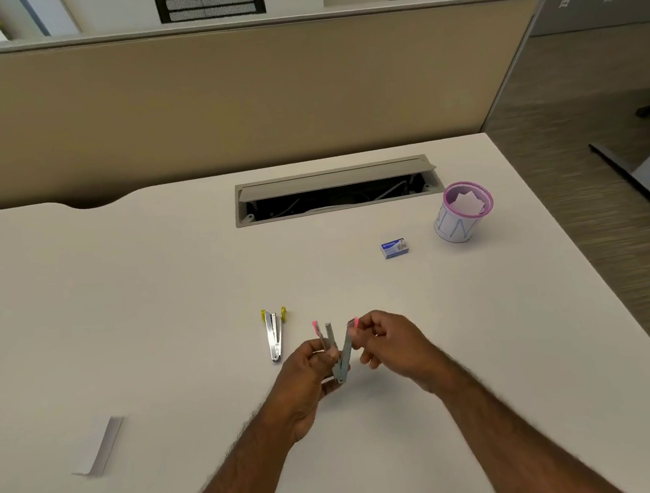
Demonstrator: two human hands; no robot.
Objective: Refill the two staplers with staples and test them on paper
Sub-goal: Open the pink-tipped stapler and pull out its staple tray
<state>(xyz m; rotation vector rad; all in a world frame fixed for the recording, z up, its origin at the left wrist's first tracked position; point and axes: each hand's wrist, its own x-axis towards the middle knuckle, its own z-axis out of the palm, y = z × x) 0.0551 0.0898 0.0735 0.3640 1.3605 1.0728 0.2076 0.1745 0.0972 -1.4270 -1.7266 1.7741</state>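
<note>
The left hand [310, 369] is holding the pink stapler [338, 353] above the bench [163, 299], swung open in a V, while the right hand [390, 339] is pinching its upper arm at the pink tip. The yellow stapler [274, 334] is lying open just to its left, with the staple box [394, 249] and paper strip [99, 447] well apart.

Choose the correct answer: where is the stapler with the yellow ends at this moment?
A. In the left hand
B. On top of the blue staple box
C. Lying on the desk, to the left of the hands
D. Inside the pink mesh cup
C: the yellow stapler lies on the desk, untouched, while the left hand and right hand hold the opened pink stapler.
</note>
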